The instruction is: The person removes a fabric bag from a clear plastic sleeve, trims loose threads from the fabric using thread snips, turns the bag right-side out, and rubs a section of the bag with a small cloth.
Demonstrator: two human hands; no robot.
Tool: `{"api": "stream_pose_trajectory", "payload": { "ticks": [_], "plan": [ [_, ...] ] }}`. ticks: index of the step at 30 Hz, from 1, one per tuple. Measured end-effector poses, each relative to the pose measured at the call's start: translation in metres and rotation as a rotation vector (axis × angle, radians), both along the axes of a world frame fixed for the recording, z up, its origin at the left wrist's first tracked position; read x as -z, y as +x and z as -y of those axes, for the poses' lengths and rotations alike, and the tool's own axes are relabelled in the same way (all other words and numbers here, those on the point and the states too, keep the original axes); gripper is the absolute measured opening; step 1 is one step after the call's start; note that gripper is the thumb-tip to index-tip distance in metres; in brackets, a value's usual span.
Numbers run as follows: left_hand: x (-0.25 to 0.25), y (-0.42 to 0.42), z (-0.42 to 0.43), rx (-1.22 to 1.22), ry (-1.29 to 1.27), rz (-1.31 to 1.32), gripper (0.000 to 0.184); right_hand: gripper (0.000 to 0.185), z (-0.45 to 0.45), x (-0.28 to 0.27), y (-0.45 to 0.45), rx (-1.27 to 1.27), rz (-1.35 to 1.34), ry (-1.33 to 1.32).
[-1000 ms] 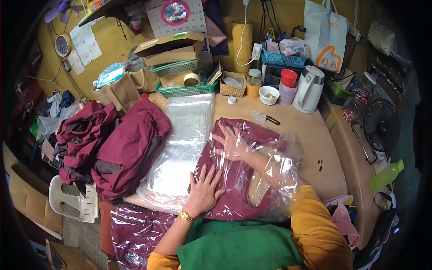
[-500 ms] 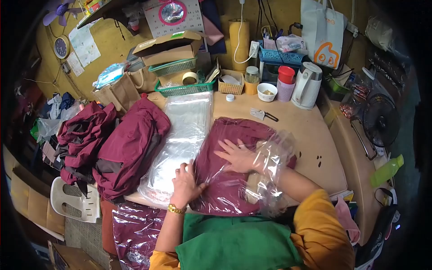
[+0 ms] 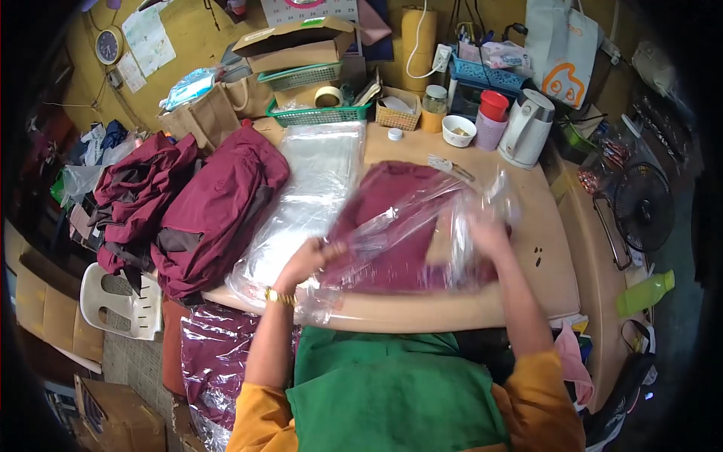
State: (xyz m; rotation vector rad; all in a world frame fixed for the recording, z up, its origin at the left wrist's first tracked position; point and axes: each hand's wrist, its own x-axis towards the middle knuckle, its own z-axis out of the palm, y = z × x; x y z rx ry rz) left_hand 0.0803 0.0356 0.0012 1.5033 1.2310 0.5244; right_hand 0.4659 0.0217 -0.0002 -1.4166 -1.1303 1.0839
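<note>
A folded maroon garment [image 3: 403, 196] lies on the table inside a clear plastic bag [image 3: 388, 218], which is blurred by motion. At its left edge, my left hand [image 3: 307, 260] has its fingers closed on the plastic. My right hand [image 3: 488, 235], smeared by motion, grips the bunched plastic at the bag's right end, beside a tan patch [image 3: 439, 248] under the film. A stack of flat clear plastic bags [image 3: 320, 169] lies to the left of the garment, close to my left hand.
Two maroon garment piles [image 3: 226, 203] [image 3: 143, 188] lie at the left. Behind stand green baskets [image 3: 320, 114], a white bowl [image 3: 459, 132], a cup [image 3: 491, 132] and a kettle [image 3: 527, 128]. A small blade tool [image 3: 450, 166] lies beyond the bag. A wrapped maroon garment [image 3: 215, 361] hangs below the table.
My right hand has risen off the garment and moved right with the plastic. My left hand has closed on the bag's edge. The bagged garment has shifted away from me, and the view has tilted.
</note>
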Motion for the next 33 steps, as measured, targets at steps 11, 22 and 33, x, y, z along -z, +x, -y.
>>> {"api": "stream_pose_trajectory", "payload": {
  "ticks": [11,22,33],
  "plan": [
    [-0.001,-0.053,0.057,-0.524,0.176,0.095,0.032,0.028,0.005,-0.015,0.02,0.022,-0.081,-0.079],
    [0.025,-0.053,0.05,-0.696,0.377,0.121,0.026,0.016,-0.003,-0.094,-0.053,-0.085,-0.169,0.387],
    [-0.009,-0.121,0.126,-0.441,0.021,-0.543,0.055,0.025,0.118,-0.007,0.177,-0.046,0.584,-0.491]
  ]
}}
